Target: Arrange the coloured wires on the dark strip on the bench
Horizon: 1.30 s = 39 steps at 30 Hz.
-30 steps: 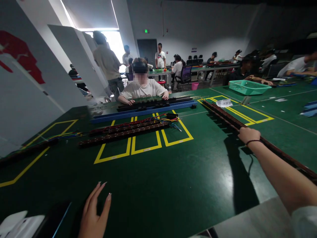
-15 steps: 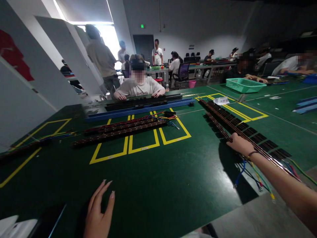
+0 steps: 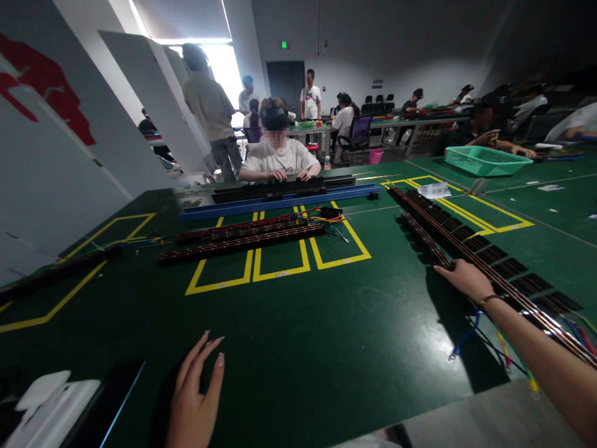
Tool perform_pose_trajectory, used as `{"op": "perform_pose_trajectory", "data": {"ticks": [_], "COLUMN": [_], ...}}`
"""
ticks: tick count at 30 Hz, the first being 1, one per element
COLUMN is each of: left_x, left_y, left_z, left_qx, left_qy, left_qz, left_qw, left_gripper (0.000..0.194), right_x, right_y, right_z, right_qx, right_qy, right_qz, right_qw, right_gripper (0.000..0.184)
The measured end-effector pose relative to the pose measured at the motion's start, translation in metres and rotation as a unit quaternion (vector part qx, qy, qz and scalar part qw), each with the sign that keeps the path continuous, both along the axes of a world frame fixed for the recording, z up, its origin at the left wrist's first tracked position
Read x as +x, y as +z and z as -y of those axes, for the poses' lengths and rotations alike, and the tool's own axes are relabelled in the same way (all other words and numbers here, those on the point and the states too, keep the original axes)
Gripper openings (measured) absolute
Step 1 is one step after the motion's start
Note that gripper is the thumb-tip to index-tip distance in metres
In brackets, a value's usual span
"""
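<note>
My right hand [image 3: 466, 281] is closed around the near part of a long dark strip [image 3: 422, 238] with copper-coloured lines along it. Loose blue, yellow and red leads with ring ends [image 3: 464, 336] hang from the strip's near end by the table edge. Beside it lies a longer strip of the same kind [image 3: 459, 249], with a row of flat black pieces along its far side. My left hand [image 3: 198, 389] is at the front of the green table [image 3: 298, 348], fingers apart and holding nothing.
Several dark wired strips [image 3: 242, 241] lie across yellow tape outlines. Behind them are blue rails [image 3: 280, 202] and a co-worker's hands [image 3: 291, 175]. A green basket [image 3: 487, 162] stands at the back right. A white object [image 3: 56, 407] and a dark flat device [image 3: 116, 398] lie front left.
My view has swung slightly left, so the table's contents sit further right. My right hand keeps its hold on the strip. The co-worker's hands across the table have come closer together.
</note>
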State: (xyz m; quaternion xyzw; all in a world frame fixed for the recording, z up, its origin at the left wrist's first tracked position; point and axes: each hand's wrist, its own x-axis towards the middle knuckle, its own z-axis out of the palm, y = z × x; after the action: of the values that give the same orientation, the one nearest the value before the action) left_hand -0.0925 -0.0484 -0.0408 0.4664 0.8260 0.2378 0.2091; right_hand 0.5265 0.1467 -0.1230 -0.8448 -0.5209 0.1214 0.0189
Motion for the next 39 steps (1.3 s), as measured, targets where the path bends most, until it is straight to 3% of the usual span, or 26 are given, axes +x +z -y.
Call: {"op": "perform_pose_trajectory", "data": {"ticks": [5,9,13,18,24,29,34,39], "left_x": [0.007,0.022,0.042,0.065,0.079,0.074,0.069,0.074], "left_y": [0.007,0.013,0.019,0.019,0.01,0.009,0.009,0.011], "left_z": [0.003,0.0,-0.006,-0.003,0.017,0.04,0.05,0.041], "left_qx": [0.02,0.045,0.073,0.087,0.07,0.049,0.01,0.001], "left_qy": [-0.008,-0.02,-0.056,-0.116,-0.15,-0.119,-0.084,-0.109], "left_qz": [-0.005,0.016,0.03,0.056,0.087,0.13,0.151,0.173], "left_qw": [1.0,0.999,0.995,0.988,0.982,0.983,0.985,0.979], "left_gripper": [0.052,0.054,0.048,0.036,0.03,0.028,0.032,0.033], "right_x": [-0.008,-0.041,-0.1,-0.207,-0.355,-0.454,-0.516,-0.538], "right_y": [0.009,0.039,0.078,0.106,0.093,0.082,0.075,0.068], "right_z": [0.013,0.027,0.035,0.032,0.01,0.004,0.008,0.014], "right_qx": [0.062,0.16,0.215,0.177,0.114,0.11,0.102,0.103], "right_qy": [0.035,0.119,0.255,0.432,0.568,0.631,0.665,0.685], "right_qz": [-0.048,-0.047,-0.094,-0.156,-0.161,-0.137,-0.126,-0.138], "right_qw": [0.996,0.979,0.938,0.871,0.799,0.756,0.729,0.708], "right_gripper": [0.05,0.049,0.054,0.05,0.052,0.046,0.046,0.048]}}
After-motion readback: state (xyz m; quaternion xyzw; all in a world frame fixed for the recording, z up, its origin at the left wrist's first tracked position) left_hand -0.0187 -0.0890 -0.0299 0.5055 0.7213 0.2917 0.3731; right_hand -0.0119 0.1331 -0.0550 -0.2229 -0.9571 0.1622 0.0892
